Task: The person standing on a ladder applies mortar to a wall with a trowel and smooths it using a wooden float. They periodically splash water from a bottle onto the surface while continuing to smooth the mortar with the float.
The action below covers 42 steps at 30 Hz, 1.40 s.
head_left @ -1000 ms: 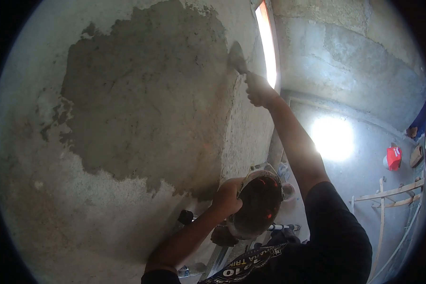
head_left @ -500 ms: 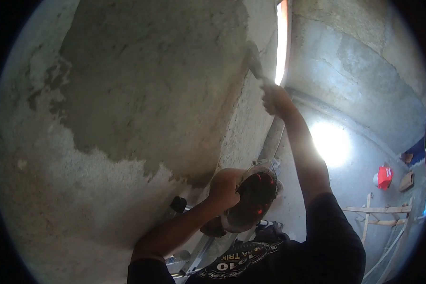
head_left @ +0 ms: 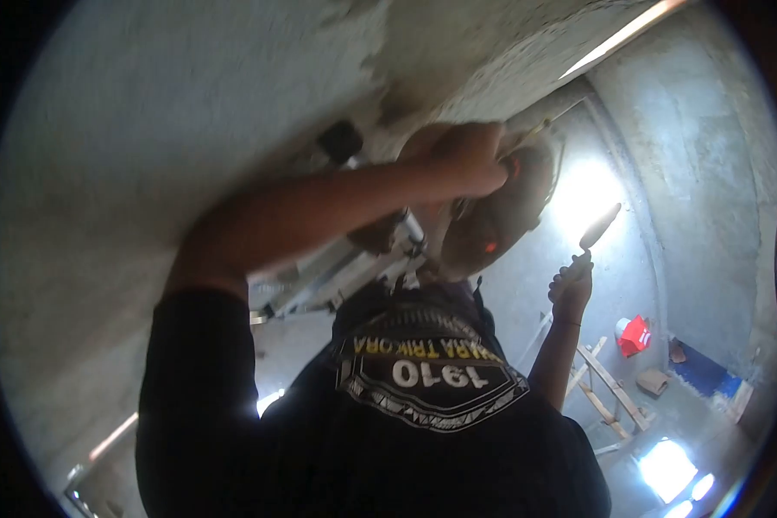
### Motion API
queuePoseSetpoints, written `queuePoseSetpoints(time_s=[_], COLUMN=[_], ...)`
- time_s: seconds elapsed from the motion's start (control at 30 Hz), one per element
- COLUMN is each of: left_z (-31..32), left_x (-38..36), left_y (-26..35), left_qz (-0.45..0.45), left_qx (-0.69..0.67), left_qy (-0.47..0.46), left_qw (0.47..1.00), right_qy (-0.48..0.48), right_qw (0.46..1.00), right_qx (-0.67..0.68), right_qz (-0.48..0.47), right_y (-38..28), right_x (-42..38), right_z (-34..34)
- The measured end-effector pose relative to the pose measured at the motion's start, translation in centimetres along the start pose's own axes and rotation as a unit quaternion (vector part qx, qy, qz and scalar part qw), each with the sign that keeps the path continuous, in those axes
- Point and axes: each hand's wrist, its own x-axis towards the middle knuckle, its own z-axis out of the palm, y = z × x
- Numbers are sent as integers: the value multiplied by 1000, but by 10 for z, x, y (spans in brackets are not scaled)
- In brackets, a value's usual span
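Note:
My left hand (head_left: 470, 160) is closed on the rim of a round bucket (head_left: 483, 229), which hangs tilted in front of my chest beside the wall. The bucket's inside looks dark with small red spots; its contents cannot be made out. Out to the right, my right hand (head_left: 571, 283) grips the handle of a trowel (head_left: 599, 229), blade pointing up and away from the wall. At the top of the view, a darker patch of plaster (head_left: 432, 52) covers part of the rough wall (head_left: 104, 173).
Below my left arm stands a metal ladder (head_left: 319, 272). On the lower right are a wooden frame (head_left: 609, 397), a red and white object (head_left: 633, 335) and a blue sheet (head_left: 708, 375). A bright narrow gap (head_left: 622, 39) runs along the wall's top edge.
My right hand has brought the trowel off the wall, down and to the right. The view has tilted downward, so the bucket and left hand appear higher. The left hand still holds the bucket.

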Motion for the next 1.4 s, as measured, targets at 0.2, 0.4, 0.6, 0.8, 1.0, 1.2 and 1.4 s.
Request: queuePoseSetpoints(time_s=[0.2, 0.4, 0.6, 0.8, 1.0, 1.2, 1.4], left_z=[14, 30, 42, 48, 59, 122, 176], left_x=[5, 2, -5, -23, -57, -78, -50], left_y=[-3, -6, -9, -19, 11, -4, -31], left_qz=[-16, -71, -81, -114, -169, -28, -65], left_qx=[-41, -103, -140, -160, -258, -226, -223], left_qy=[36, 55, 86, 129, 173, 342, 348], left_qw=[998, 991, 983, 972, 936, 912, 908], right_qy=[37, 24, 85, 1, -168, -331, -415], right_qw=[999, 998, 988, 946, 872, 681, 429], right_qx=[20, 37, 34, -22, -134, -364, -480], right_qz=[-24, -34, -122, -323, -439, -543, -643], right_y=[25, 39, 36, -9, -60, -89, -78], right_x=[-31, -58, -79, -86, -146, -151, -182], right_z=[-32, -57, -60, -30, 51, 129, 231])
